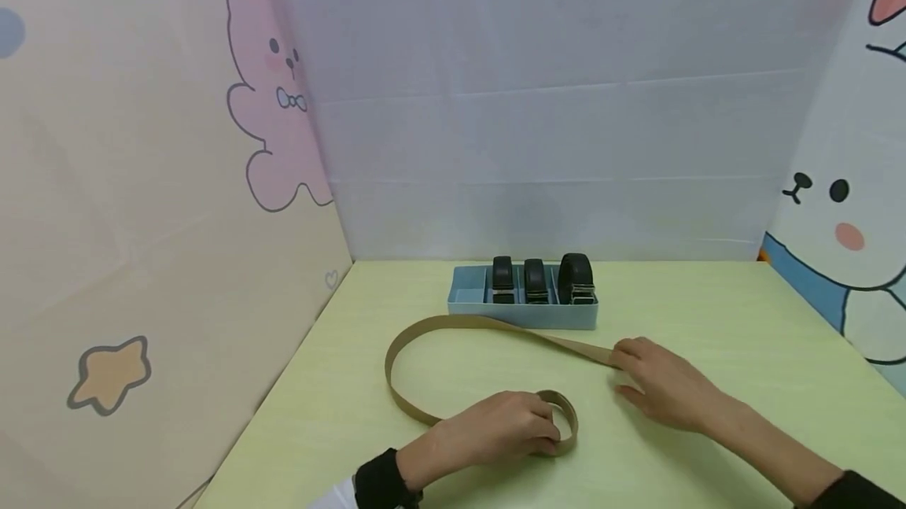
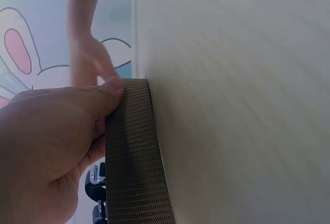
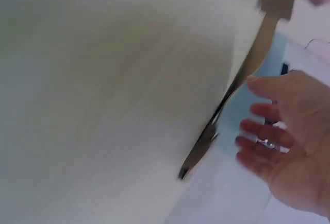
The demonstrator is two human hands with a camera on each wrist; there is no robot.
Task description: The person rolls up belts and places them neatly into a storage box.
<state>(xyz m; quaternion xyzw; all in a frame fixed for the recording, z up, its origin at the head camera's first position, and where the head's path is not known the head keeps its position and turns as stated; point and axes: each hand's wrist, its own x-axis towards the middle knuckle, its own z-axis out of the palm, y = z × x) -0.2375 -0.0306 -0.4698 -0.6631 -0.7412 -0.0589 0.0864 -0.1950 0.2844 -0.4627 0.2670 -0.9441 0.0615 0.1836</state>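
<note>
A brown woven webbing belt [image 1: 453,322] sweeps in a wide loop over the table, standing on its edge, with one part wound into a small coil [image 1: 570,424]. My left hand [image 1: 491,429] pinches this coil from its left side, thumb against the webbing [image 2: 136,152] in the left wrist view. Beside the belt's far stretch is my right hand [image 1: 661,387]. The right wrist view shows that hand [image 3: 296,136] with fingers spread and loose, the thumb overlapping the strap there. Past the thumb, the darker belt end [image 3: 200,149] lies blurred.
A light blue divided box [image 1: 524,317] stands behind the belt. Rolled black belts with metal buckles [image 1: 575,277] sit in three of its compartments; its left compartment [image 1: 467,285] shows a bare floor. Cloth walls with cartoon prints [image 1: 279,100] enclose the pale yellow table [image 1: 340,383].
</note>
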